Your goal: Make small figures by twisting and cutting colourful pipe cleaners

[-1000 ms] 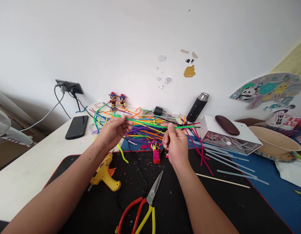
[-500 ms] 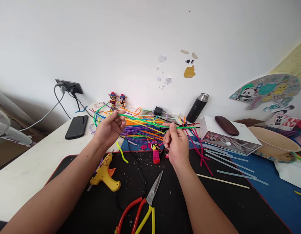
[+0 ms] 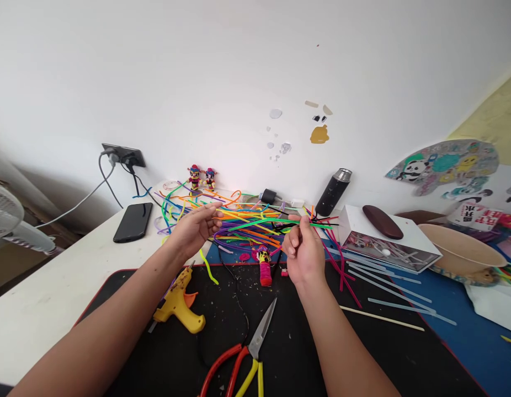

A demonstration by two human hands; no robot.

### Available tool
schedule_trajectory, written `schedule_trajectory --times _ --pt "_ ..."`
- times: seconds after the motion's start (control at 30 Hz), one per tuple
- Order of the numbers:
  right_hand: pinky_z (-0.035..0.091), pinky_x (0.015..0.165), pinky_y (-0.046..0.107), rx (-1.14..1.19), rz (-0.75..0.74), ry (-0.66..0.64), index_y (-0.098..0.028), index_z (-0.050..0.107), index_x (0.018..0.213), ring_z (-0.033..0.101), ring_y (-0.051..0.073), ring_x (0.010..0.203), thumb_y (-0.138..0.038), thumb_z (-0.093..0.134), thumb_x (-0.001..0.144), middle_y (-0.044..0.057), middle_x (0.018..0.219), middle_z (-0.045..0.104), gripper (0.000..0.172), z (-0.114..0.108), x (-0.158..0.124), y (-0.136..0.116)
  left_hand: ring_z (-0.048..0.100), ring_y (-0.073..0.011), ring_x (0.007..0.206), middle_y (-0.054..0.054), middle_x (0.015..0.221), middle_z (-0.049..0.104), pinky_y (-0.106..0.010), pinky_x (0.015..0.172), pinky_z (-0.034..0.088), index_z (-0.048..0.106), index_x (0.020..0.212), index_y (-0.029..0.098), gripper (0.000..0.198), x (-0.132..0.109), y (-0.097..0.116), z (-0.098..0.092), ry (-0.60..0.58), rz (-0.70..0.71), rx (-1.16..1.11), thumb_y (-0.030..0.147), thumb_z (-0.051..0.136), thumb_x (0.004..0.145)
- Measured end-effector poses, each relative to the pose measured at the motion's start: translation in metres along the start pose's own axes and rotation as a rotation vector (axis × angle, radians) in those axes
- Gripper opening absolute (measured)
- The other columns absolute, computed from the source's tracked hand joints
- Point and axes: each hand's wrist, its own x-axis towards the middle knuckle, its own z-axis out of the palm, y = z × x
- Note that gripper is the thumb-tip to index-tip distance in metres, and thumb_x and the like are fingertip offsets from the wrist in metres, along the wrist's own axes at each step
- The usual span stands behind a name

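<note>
Head: right hand (image 3: 305, 251), green stem (image 3: 276, 220), Chinese-lettered packet (image 3: 473, 219)

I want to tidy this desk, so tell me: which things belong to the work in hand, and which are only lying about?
Probably for the job:
green strands in the right hand
other coloured strands
pink figure
scissors
glue gun

Seemingly just lying about:
phone
black flask
brown case

The long pipe cleaner (image 3: 276, 219) is green, the heap of strands (image 3: 243, 213) orange, purple, yellow and blue, the glue gun (image 3: 178, 310) yellow with an orange trigger (image 3: 191, 300), the scissors (image 3: 254, 349) red- and yellow-handled, the mat (image 3: 301, 353) black, edged red, and the figurine (image 3: 265, 274) pink below, apparently yellow-and-black above.
</note>
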Motion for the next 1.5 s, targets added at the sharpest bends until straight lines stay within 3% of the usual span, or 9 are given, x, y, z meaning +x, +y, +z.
schedule_trajectory --times 0.2,0.37,0.53,0.63,0.73,0.97,1.27,1.4,1.5 --pt "0.020 0.039 0.023 0.051 0.031 -0.040 -0.019 0.072 0.094 0.031 0.006 0.037 -0.060 0.081 0.084 -0.011 0.049 0.039 0.043 0.000 -0.001 -0.001 0.061 -0.0108 0.058 -0.003 0.074 0.069 -0.020 0.054 0.047 0.077 0.096 0.013 0.023 -0.005 -0.007 0.000 -0.137 0.102 0.253 0.028 0.084 0.080" --pt "0.020 0.039 0.023 0.051 0.057 -0.062 -0.020 0.070 0.093 0.031 0.007 0.037 -0.064 0.077 0.086 -0.012 0.049 0.037 0.045 0.001 -0.002 -0.002 0.060 -0.0139 0.056 -0.004 0.077 0.073 -0.023 0.051 0.043 0.080 0.097 0.017 0.026 -0.006 -0.012 -0.001 -0.312 0.028 0.568 0.033 0.085 0.077" --pt "0.020 0.040 0.023 0.110 0.085 -0.058 -0.019 0.071 0.091 0.029 0.006 0.038 -0.059 0.083 0.083 -0.011 0.048 0.038 0.043 0.002 -0.003 -0.004 0.061 -0.0156 0.055 -0.005 0.067 0.075 -0.025 0.055 0.046 0.079 0.076 0.020 0.031 -0.019 -0.005 0.004 -0.751 -0.188 0.932 0.045 0.073 0.092" --pt "0.019 0.039 0.023 0.127 0.095 -0.058 -0.019 0.071 0.090 0.029 0.006 0.038 -0.060 0.084 0.082 -0.011 0.048 0.038 0.044 0.002 -0.003 -0.005 0.066 -0.0181 0.059 -0.006 0.072 0.079 -0.026 0.058 0.050 0.085 0.093 0.023 0.033 -0.031 -0.002 0.009 -1.009 -0.304 0.985 0.051 0.067 0.096" --pt "0.018 0.039 0.023 0.120 0.091 -0.065 -0.019 0.071 0.089 0.028 0.006 0.038 -0.060 0.084 0.082 -0.011 0.048 0.037 0.044 0.003 -0.004 -0.006 0.071 -0.0208 0.065 -0.008 0.079 0.082 -0.029 0.061 0.054 0.085 0.108 0.025 0.036 -0.040 -0.003 0.014 -1.118 -0.367 0.907 0.055 0.072 0.093" --pt "0.019 0.039 0.024 0.041 0.087 -0.069 -0.020 0.070 0.090 0.028 0.007 0.037 -0.065 0.078 0.085 -0.011 0.048 0.036 0.046 0.009 -0.009 0.000 0.073 -0.0191 0.075 -0.013 0.104 0.081 -0.028 0.068 0.056 0.069 0.142 0.028 0.051 -0.042 -0.007 0.023 -0.875 -0.148 0.618 0.049 0.072 0.096" --pt "0.023 0.040 0.022 -0.066 0.125 -0.116 -0.016 0.076 0.089 0.033 0.006 0.036 -0.065 0.080 0.082 -0.010 0.047 0.042 0.049 0.018 -0.024 0.016 0.069 -0.0153 0.074 -0.008 0.091 0.078 -0.024 0.069 0.053 0.082 0.120 0.020 0.041 -0.029 -0.019 0.018 -0.458 0.048 0.198 0.038 0.088 0.084" --pt "0.022 0.038 0.022 -0.096 0.127 -0.135 -0.016 0.075 0.087 0.034 0.006 0.036 -0.066 0.078 0.085 -0.009 0.047 0.042 0.050 0.019 -0.026 0.020 0.070 -0.0154 0.074 -0.007 0.090 0.078 -0.024 0.070 0.056 0.086 0.103 0.018 0.031 -0.030 -0.020 0.020 -0.406 0.022 0.206 0.030 0.094 0.075" --pt "0.022 0.037 0.021 -0.093 0.127 -0.134 -0.016 0.075 0.086 0.034 0.006 0.036 -0.066 0.078 0.084 -0.009 0.046 0.042 0.051 0.019 -0.026 0.021 0.067 -0.0135 0.061 -0.006 0.083 0.076 -0.022 0.056 0.052 0.084 0.103 0.017 0.027 -0.032 -0.020 0.022 -0.489 -0.064 0.255 0.030 0.091 0.080"
